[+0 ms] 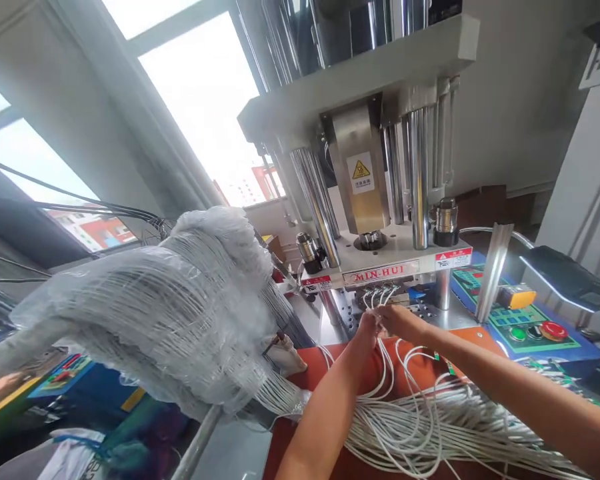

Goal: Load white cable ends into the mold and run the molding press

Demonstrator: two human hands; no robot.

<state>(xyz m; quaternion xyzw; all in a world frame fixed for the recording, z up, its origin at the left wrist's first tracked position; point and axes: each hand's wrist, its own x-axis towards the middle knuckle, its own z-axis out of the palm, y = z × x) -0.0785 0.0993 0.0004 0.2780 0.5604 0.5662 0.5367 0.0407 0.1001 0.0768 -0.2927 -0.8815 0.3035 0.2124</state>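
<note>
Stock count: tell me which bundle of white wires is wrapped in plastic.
The bundle at left, under clear plastic film. The other bundle lies loose on the orange surface, its wires running to the left hand and right hand.

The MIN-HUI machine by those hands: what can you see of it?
The MIN-HUI machine is an upright press seen from below. Polished steel columns join a pale grey top plate to a white base plate with a round central opening, red-and-white warning labels and a red-lettered nameplate. A stainless block above the opening carries a yellow warning label. White wires rise to its front edge beneath the plate.
</note>
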